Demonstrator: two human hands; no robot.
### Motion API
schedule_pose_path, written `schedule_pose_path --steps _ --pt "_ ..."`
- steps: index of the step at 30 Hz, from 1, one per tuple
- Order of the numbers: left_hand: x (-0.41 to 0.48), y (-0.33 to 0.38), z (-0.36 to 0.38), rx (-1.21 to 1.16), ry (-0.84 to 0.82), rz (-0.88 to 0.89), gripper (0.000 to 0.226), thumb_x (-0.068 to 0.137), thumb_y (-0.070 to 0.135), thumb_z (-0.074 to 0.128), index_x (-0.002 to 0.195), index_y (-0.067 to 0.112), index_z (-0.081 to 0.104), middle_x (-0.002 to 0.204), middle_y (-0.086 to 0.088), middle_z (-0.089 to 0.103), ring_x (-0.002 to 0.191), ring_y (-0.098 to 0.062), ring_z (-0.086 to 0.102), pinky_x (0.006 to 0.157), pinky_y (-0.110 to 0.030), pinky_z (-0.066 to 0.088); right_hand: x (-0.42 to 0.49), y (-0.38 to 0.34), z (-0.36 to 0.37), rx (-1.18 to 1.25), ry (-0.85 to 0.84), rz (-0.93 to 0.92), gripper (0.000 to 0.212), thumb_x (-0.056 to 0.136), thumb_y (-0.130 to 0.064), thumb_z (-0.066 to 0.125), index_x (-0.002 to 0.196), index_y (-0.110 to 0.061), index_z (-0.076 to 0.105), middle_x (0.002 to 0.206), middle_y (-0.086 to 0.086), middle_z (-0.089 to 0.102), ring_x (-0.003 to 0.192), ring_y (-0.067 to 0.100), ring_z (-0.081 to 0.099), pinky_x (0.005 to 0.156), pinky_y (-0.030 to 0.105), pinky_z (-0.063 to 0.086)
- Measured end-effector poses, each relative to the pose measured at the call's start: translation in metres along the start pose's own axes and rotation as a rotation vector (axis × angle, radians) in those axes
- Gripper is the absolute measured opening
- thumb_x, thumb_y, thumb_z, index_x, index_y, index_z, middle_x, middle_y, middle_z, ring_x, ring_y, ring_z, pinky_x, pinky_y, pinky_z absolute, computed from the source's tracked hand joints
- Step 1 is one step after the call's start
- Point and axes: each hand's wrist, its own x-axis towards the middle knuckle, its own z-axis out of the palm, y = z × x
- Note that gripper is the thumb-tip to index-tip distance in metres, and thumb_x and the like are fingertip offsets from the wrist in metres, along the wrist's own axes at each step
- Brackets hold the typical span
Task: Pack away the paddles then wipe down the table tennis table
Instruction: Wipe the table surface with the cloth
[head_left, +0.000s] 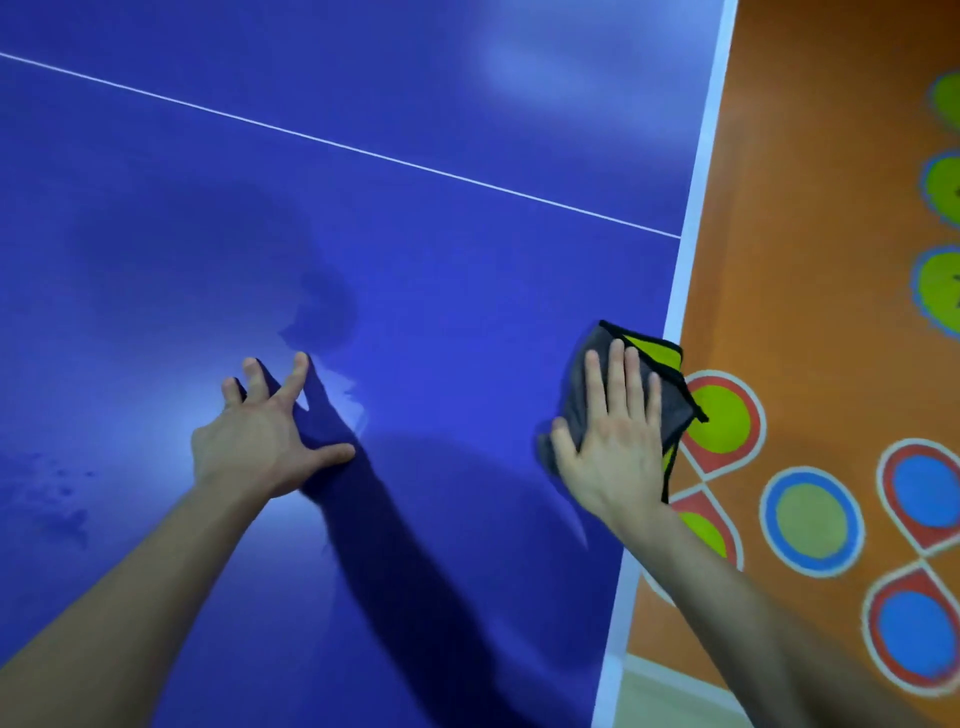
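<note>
Left hand (265, 431), lower left of centre: fingers spread wide, tips and thumb braced on the table tennis table (441, 249), holding nothing. Damp streaks (322, 317) on the blue top just above that hand, white centre line (337, 145) running across the upper half. No paddles in view, so the step looks like wiping. Cloth (657, 358) at the right of centre, lying on the table's right edge, one corner overhanging it. Right hand (613, 441) flat on top of the cloth, fingers straight, pressing it down, not gripping it. Cloth looks soft, light and folded; likely to bunch or slide off the edge, so best handled palm-flat over its middle, as here. Table top hard, smooth, probably slick where wet. Orange floor with coloured circles (810, 312) at far right
</note>
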Motion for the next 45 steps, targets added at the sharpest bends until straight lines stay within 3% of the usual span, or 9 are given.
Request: schedule_pose_path --steps 10,18,22,26,30,33,38,42,45 --pt "0.001 -0.003 0.008 0.038 0.051 0.026 0.128 0.061 0.102 0.055 0.162 0.05 -0.005 0.16 -0.005 0.017 0.139 -0.032 0.037 0.056 -0.036 0.042 0.124 -0.262 0.007 0.064 -0.106 -0.338 0.093 0.1 -0.059 0.038 0.175 -0.008 0.014 0.182 0.021 0.002 0.17 0.036 -0.004 0.133 0.058 -0.003" --pt "0.0 0.001 -0.004 0.037 -0.025 0.019 0.134 0.059 0.106 0.051 0.161 0.049 -0.014 0.17 -0.01 0.01 0.152 -0.04 0.025 0.068 -0.047 0.055 -0.014 -0.001 -0.003 0.123 -0.034 -0.308 0.086 0.101 -0.047 0.051 0.175 -0.014 0.021 0.184 0.006 0.005 0.171 0.023 0.001 0.136 0.054 0.014" --pt "0.0 0.001 -0.007 0.06 -0.044 0.022 0.136 0.06 0.107 0.048 0.162 0.046 -0.018 0.172 -0.012 0.006 0.153 -0.042 0.023 0.071 -0.047 0.053 -0.039 0.026 -0.002 0.013 -0.085 -0.187 0.084 0.107 -0.048 0.046 0.175 -0.011 0.013 0.184 0.01 0.0 0.171 0.026 -0.003 0.136 0.059 0.013" --pt "-0.002 0.008 -0.013 0.084 -0.047 0.023 0.139 0.062 0.106 0.052 0.164 0.042 -0.017 0.175 -0.015 0.003 0.155 -0.044 0.023 0.074 -0.045 0.048 0.002 -0.064 0.009 -0.022 -0.031 -0.204 0.089 0.105 -0.055 0.035 0.174 -0.003 0.013 0.182 0.023 0.001 0.17 0.037 -0.005 0.135 0.063 0.005" --pt "-0.01 -0.01 -0.038 -0.132 -0.164 0.064 0.135 0.068 0.08 0.081 0.169 0.042 0.001 0.177 -0.011 0.005 0.157 -0.036 0.026 0.108 -0.054 0.049 0.067 -0.215 0.013 0.056 -0.058 -0.327 0.093 0.101 -0.058 0.03 0.173 -0.002 0.017 0.181 0.025 0.004 0.169 0.04 -0.001 0.133 0.064 0.002" --pt "-0.043 -0.047 -0.023 -0.242 -0.074 -0.051 0.132 0.07 0.064 0.09 0.17 0.036 0.009 0.177 -0.012 0.01 0.16 -0.033 0.025 0.115 -0.057 0.045 0.087 -0.288 0.013 0.076 -0.128 -0.331 0.096 0.099 -0.06 0.03 0.174 -0.003 0.014 0.181 0.024 0.001 0.169 0.04 -0.004 0.132 0.063 -0.001" --pt "-0.112 -0.077 0.034 -0.167 -0.174 -0.2 0.17 0.042 0.088 0.087 0.165 0.038 -0.02 0.175 -0.017 -0.011 0.162 -0.043 0.001 0.121 -0.062 0.036 0.033 -0.195 0.014 0.13 -0.098 -0.537 0.094 0.098 -0.057 0.044 0.174 -0.008 0.02 0.183 0.017 0.007 0.17 0.032 0.003 0.136 0.056 0.007" --pt "-0.125 -0.076 0.056 -0.119 -0.179 -0.177 0.179 0.036 0.084 0.089 0.159 0.039 -0.033 0.172 -0.021 -0.013 0.159 -0.047 -0.001 0.116 -0.058 0.04 -0.081 -0.061 0.003 0.134 -0.123 -0.434 0.09 0.098 -0.043 0.056 0.174 -0.011 0.021 0.184 0.01 0.007 0.171 0.028 0.006 0.134 0.061 0.019" --pt "-0.122 -0.077 0.06 -0.112 -0.131 -0.171 0.179 0.035 0.084 0.089 0.16 0.038 -0.03 0.172 -0.022 -0.009 0.158 -0.047 0.002 0.111 -0.052 0.046 -0.106 -0.042 0.005 0.035 -0.166 -0.374 0.088 0.1 -0.047 0.053 0.173 -0.007 0.024 0.183 0.014 0.009 0.17 0.033 0.008 0.131 0.067 0.021"
